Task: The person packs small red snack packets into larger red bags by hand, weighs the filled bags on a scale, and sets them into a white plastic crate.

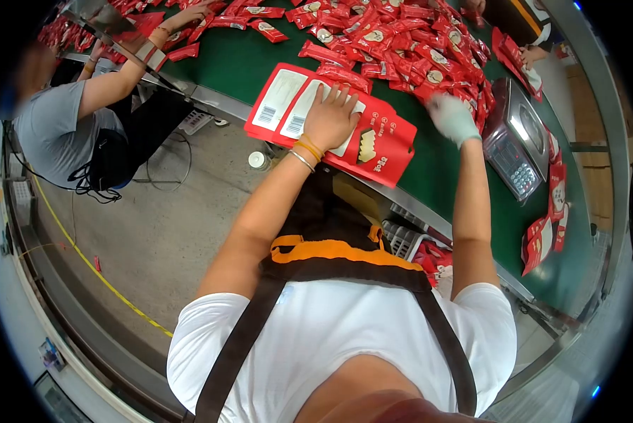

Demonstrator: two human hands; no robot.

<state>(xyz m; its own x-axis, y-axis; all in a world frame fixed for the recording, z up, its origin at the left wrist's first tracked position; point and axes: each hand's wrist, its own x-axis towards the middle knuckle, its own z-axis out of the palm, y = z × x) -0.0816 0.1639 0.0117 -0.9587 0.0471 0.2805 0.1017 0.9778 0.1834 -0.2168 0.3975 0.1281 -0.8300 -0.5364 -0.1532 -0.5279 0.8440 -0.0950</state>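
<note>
My bare left hand point(332, 118), with bands at the wrist, lies flat with fingers spread on large red flat packaging bags point(389, 141). These bags rest at the near edge of the green table point(235, 60), with white label panels and barcodes facing up. My right hand point(455, 118), in a pale glove, is at the near right side of a heap of small red wrapped packets point(408, 46). Its fingers are blurred, so whether they grip a packet cannot be made out.
A digital weighing scale point(515, 144) stands right of the heap, with red pouches point(538, 243) lying beyond it. A co-worker point(77, 127) sits at left, reaching to the packets. Another person's hand point(535, 55) holds a red bag at upper right. Below the table edge is a crate point(401, 240).
</note>
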